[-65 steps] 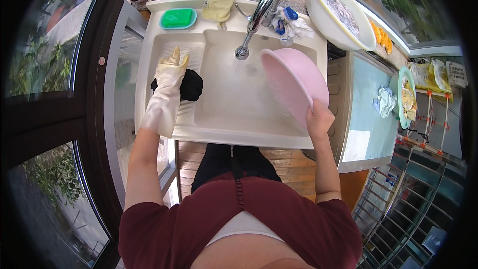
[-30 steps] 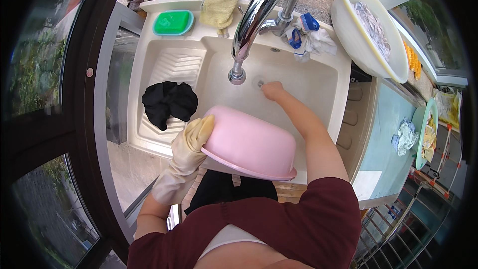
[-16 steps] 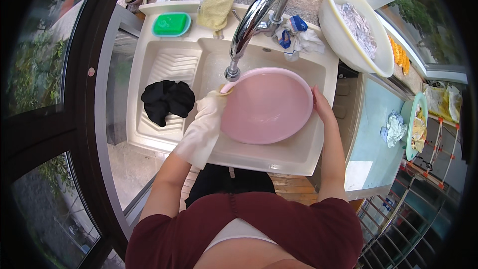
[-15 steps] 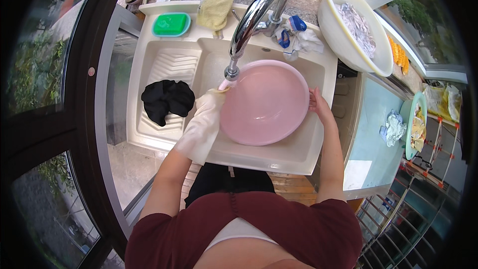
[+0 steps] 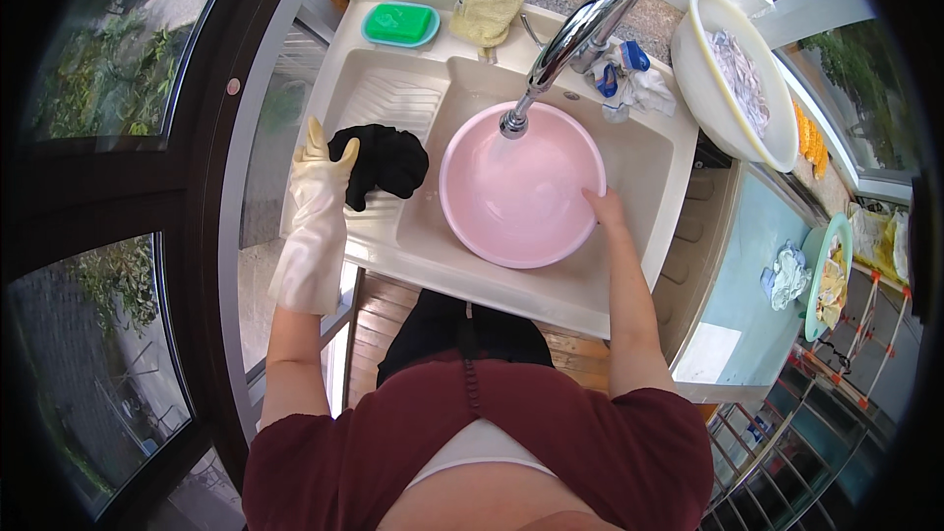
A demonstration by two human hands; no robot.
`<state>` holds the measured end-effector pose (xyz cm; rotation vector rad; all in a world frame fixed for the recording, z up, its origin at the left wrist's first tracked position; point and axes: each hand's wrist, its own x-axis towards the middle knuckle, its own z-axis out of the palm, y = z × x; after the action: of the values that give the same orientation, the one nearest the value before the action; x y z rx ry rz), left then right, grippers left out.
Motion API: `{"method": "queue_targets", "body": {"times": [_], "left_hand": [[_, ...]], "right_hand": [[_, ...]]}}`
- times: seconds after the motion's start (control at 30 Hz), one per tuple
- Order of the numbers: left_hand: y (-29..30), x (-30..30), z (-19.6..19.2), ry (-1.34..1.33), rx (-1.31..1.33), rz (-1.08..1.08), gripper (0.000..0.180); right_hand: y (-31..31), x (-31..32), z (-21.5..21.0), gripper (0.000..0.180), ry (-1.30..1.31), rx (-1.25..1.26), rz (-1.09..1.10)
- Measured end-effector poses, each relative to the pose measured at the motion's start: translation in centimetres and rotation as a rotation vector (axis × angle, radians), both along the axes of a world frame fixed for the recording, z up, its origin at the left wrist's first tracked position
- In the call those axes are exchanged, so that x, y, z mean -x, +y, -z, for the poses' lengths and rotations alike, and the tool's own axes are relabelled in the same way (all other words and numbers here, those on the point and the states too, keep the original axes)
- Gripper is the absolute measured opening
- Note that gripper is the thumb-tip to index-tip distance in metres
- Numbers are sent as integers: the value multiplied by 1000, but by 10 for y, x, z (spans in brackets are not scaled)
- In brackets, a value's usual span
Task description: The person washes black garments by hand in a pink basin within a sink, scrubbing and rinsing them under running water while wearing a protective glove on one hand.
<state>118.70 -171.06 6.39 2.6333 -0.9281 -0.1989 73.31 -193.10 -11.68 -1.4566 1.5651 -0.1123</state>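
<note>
Pinching the right rim of the pink basin [image 5: 522, 211] with the bare right hand [image 5: 606, 207], just right of centre in the frame, curling mostly hidden fingers around the outside. Raising the left hand [image 5: 323, 182] in a cream glove [image 5: 309, 256] at centre left, spreading thumb and fingers. Overlapping the left side of the black cloth [image 5: 393, 165] with the gloved thumb, not showing clearly whether touching or merely passing above.

Having the basin inside the pale sink [image 5: 634, 157] at the centre of the frame, below the spout of the tap [image 5: 568, 47], meeting the right hand and lying well to the right of the left hand, with the black cloth in between. Bunching up dark and soft on the ribbed ledge [image 5: 393, 88], left of the basin.

Showing a small round mark [image 5: 234, 87] on the door frame [image 5: 177, 172] at the upper left, with any lettering too small to read. Lining the sink's back edge, toward the top, with green soap [image 5: 401, 19] and a yellow cloth [image 5: 489, 10].
</note>
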Motion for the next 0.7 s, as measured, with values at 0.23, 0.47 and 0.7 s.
{"method": "queue_targets", "body": {"times": [0.23, 0.47, 0.7], "left_hand": [[6, -50, 66, 347, -488, -150, 86], [-4, -10, 28, 453, -537, -329, 76], [-20, 134, -4, 665, -478, 255, 69]], "right_hand": [[31, -20, -8, 42, -152, -171, 189], [56, -27, 48, 43, -69, -15, 200], [57, -35, 31, 42, -3, 32, 165]]}}
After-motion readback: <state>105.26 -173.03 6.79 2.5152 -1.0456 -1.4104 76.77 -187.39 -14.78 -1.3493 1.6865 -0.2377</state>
